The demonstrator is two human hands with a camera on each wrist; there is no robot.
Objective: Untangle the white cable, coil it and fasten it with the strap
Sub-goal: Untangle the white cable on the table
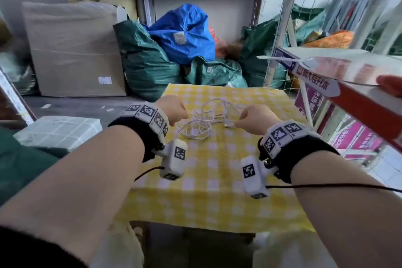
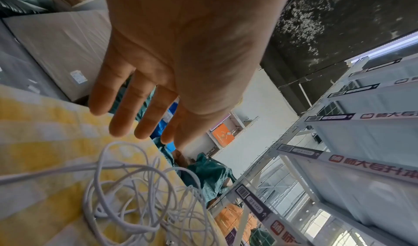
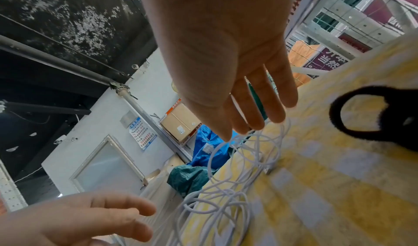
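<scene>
Your left hand (image 1: 174,107) and right hand (image 1: 255,118) hover with fingers loosely spread, gripping nothing, at nine and three o'clock of the tangled white cable (image 1: 206,118), which lies on the yellow checked tabletop (image 1: 208,180).

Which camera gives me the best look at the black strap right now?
The right wrist view: the black strap lies as a looped band on the yellow checked tablecloth, beside the tangled white cable. The head and left wrist views show the cable but no strap.
</scene>
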